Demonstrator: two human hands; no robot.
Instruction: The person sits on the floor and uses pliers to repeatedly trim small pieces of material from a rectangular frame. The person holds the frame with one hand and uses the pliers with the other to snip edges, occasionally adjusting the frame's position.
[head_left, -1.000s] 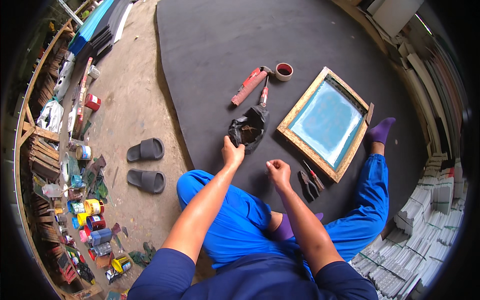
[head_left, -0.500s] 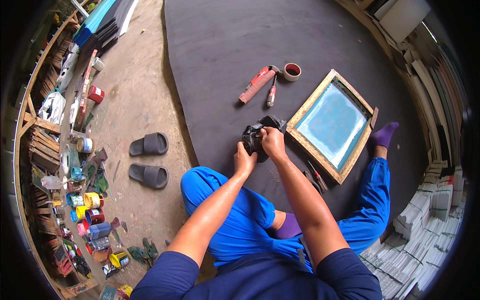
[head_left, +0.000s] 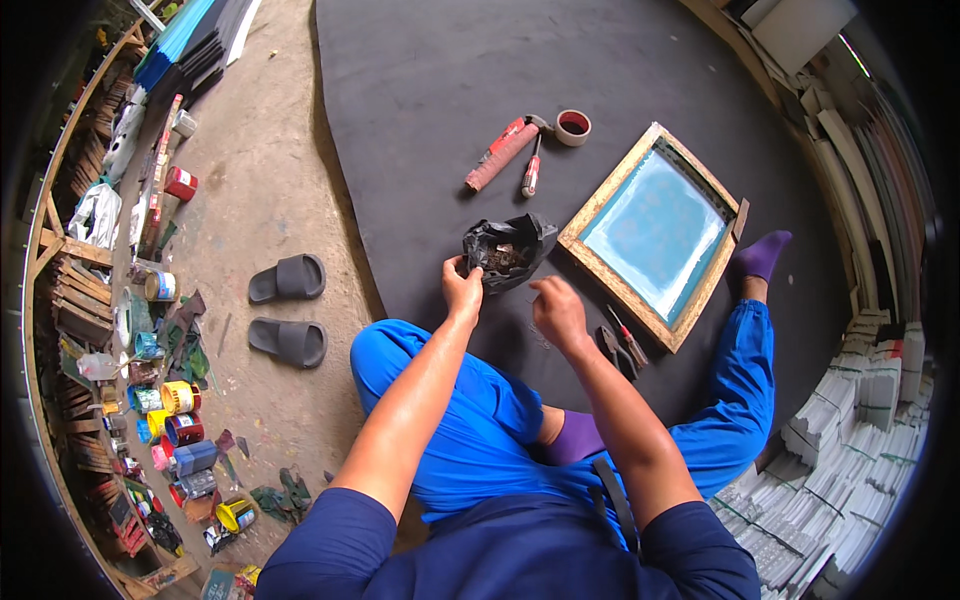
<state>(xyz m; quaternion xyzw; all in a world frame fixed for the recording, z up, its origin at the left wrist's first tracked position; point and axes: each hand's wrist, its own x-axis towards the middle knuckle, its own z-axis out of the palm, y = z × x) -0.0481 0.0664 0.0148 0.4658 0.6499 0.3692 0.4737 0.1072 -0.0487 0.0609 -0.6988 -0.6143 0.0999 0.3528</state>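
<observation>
My left hand (head_left: 463,290) grips the near left rim of a black plastic bag (head_left: 532,236), whose mouth gapes upward. Small dark and brownish bits (head_left: 508,257) lie inside it; their kind is too small to tell. Just right of the bag, and apart from it, is my right hand (head_left: 560,314), its fingers curled together. Whatever they may hold is too small or hidden. Below the bag, a few tiny thin bits (head_left: 540,332) rest on the dark mat. Pliers (head_left: 616,352) with dark handles and a red-handled screwdriver (head_left: 628,338) lie beyond my right hand.
A wooden screen-printing frame (head_left: 612,190) with blue mesh lies to the right. Ahead are a red-handled hammer (head_left: 500,155), another screwdriver (head_left: 531,178) and a tape roll (head_left: 573,127). Black sandals (head_left: 288,279) and paint cans (head_left: 182,397) stand left, stacked paper (head_left: 850,410) right.
The bag has gone from bunched up between both hands to open-mouthed, showing its contents. My right hand has let go and moved right and lower; my left still holds on.
</observation>
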